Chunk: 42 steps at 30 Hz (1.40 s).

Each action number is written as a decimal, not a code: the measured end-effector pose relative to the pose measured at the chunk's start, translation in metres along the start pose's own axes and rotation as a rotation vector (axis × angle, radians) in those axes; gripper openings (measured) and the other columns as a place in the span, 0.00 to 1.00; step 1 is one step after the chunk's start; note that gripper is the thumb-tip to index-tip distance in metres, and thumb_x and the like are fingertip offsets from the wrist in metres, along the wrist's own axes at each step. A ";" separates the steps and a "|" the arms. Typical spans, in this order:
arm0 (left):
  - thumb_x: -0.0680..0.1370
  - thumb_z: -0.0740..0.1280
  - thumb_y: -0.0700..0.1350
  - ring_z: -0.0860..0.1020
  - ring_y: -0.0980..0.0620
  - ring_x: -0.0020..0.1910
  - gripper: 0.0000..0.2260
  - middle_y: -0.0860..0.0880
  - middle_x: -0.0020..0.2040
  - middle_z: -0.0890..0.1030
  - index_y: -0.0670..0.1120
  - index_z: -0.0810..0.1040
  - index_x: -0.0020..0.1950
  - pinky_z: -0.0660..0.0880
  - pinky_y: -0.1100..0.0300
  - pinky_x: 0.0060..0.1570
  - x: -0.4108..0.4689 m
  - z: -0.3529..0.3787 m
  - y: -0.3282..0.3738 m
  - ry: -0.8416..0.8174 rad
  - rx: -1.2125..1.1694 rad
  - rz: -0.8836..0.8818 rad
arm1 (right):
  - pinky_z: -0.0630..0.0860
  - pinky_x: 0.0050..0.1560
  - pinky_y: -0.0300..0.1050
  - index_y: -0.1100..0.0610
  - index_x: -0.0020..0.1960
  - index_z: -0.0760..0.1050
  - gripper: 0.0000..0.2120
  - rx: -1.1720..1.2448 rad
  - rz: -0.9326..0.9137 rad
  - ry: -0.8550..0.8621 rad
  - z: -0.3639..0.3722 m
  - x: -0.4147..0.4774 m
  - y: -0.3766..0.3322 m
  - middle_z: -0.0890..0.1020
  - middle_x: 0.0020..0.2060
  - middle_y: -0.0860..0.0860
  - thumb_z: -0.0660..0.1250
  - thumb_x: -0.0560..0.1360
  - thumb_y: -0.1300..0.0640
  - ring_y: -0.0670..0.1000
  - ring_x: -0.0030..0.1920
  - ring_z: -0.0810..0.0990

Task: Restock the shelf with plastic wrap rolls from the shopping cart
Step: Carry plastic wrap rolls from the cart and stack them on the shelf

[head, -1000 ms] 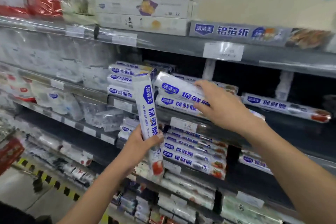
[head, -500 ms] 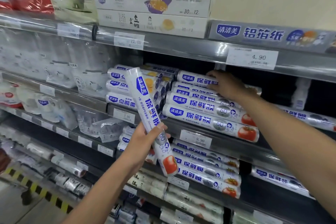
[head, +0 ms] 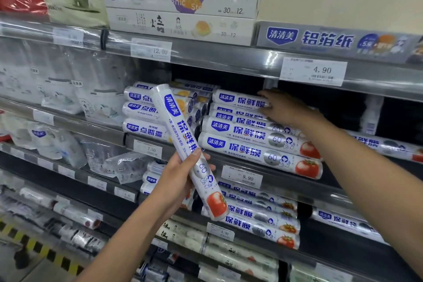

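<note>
My left hand [head: 180,178] grips a white plastic wrap roll [head: 183,135] with blue lettering and a tomato picture, held tilted in front of the middle shelf [head: 286,181]. My right hand [head: 281,107] reaches into that shelf and rests with straight fingers on the top roll [head: 238,98] of a stack of like rolls [head: 256,151]. The stack lies lengthwise along the shelf front. The shopping cart is out of view.
Dark open shelf room lies to the right of the stack [head: 332,107], with one lone roll [head: 384,144] further right. Boxed baking paper [head: 180,0] sits on the shelf above. More wrap rolls [head: 258,215] fill the shelf below. Bagged goods [head: 68,98] are at left.
The roll that my right hand carried a second ago now lies on top of the stack. My right hand stays on it, fingers flatter. My left hand keeps its roll, lifted slightly.
</note>
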<state>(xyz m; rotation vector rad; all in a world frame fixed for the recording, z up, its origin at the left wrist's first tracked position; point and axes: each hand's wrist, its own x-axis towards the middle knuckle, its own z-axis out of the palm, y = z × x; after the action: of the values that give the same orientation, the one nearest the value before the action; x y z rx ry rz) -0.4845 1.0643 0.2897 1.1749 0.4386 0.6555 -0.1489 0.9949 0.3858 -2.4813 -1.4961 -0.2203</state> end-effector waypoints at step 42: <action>0.76 0.67 0.54 0.85 0.44 0.52 0.24 0.36 0.57 0.83 0.39 0.74 0.65 0.81 0.51 0.47 0.004 0.017 -0.011 -0.046 -0.014 -0.033 | 0.72 0.68 0.52 0.47 0.73 0.71 0.24 0.273 0.101 0.027 0.008 0.002 0.042 0.75 0.71 0.50 0.70 0.79 0.54 0.52 0.66 0.76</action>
<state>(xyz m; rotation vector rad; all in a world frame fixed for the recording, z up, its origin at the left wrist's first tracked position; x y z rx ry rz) -0.4683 1.0531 0.2851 1.1647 0.4137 0.6009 -0.1105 0.9798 0.3737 -2.3167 -1.2903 -0.0287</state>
